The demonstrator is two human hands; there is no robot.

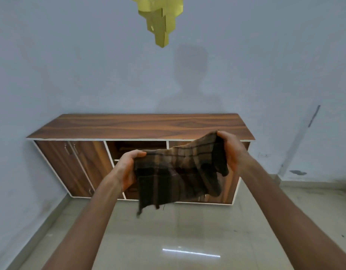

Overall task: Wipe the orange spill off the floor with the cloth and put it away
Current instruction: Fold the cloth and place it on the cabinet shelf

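Observation:
A brown checked cloth (178, 172) hangs spread in the air between my two hands, in front of the wooden cabinet. My left hand (127, 168) grips its left edge, thumb on top. My right hand (231, 151) grips the upper right corner, held a little higher. The cloth's lower edge dangles free above the floor. No orange spill shows on the glossy floor tiles (178, 240) in view.
A low wooden cabinet (144, 126) stands against the blue-grey wall, with closed doors (70, 164) on the left and open shelves behind the cloth. A yellow hanging ornament (161, 20) is high up at the centre. Bare floor stretches in front of the cabinet.

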